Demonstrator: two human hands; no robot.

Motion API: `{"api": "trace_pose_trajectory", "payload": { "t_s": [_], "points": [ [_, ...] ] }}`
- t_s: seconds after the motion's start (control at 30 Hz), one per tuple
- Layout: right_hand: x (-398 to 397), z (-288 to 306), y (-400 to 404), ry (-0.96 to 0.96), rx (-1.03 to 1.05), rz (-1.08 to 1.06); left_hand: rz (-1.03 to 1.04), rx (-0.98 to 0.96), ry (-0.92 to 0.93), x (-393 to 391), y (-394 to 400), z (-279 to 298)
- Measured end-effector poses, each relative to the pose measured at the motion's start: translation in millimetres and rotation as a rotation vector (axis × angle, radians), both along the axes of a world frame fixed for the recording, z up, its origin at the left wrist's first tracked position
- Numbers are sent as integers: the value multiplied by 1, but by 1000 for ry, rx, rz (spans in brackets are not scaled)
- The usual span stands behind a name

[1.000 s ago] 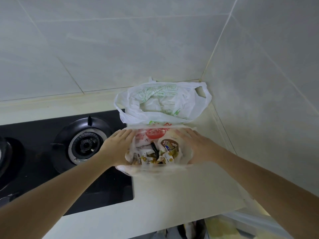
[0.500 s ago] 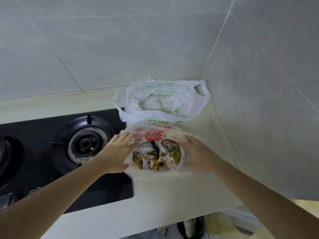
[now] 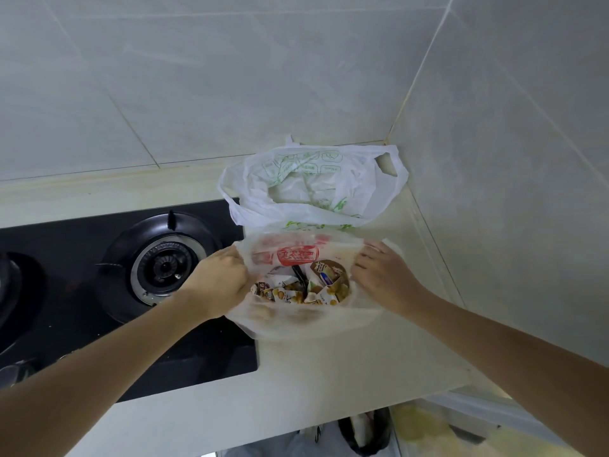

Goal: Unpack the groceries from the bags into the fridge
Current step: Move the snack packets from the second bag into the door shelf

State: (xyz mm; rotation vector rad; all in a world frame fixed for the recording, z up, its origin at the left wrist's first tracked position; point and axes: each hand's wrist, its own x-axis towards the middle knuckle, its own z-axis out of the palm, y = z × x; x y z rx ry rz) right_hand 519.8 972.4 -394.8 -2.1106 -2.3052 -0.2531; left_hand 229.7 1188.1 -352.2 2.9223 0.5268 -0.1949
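Note:
A thin clear plastic bag with red print (image 3: pixel 308 319) sits on the cream counter (image 3: pixel 346 367). Several small wrapped snack packets (image 3: pixel 306 286) show inside its mouth. My left hand (image 3: pixel 219 282) pinches the bag's left rim. My right hand (image 3: pixel 384 275) holds the right rim, fingers partly spread over the plastic. Together they hold the mouth wide. Behind it, in the corner, stands a white bag with green print (image 3: pixel 313 189), its top open and its contents hidden. No fridge is in view.
A black gas hob (image 3: pixel 82 291) with a round burner (image 3: pixel 168 265) lies left of the bags, its edge under the clear bag. Tiled walls close in behind and on the right. The counter's front edge is near, with dark objects on the floor below (image 3: pixel 362 433).
Both hands have spread apart, opening the clear bag's mouth wider. The left hand has closed from flat fingers into a pinch on the rim.

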Motion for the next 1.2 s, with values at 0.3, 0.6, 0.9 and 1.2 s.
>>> {"api": "trace_pose_trajectory", "payload": {
  "t_s": [0.3, 0.6, 0.9, 1.2],
  "points": [
    [9, -5, -24, 68, -82, 10, -136, 221, 448, -4, 5, -9],
    [-22, -13, -8, 239, -98, -71, -432, 153, 54, -26, 10, -27],
    [-17, -3, -26, 414, -414, -288, -195, 97, 221, -18, 0, -34],
    [39, -18, -32, 531, -518, -367, -187, -53, 170, 41, 2, -50]
  ]
}}
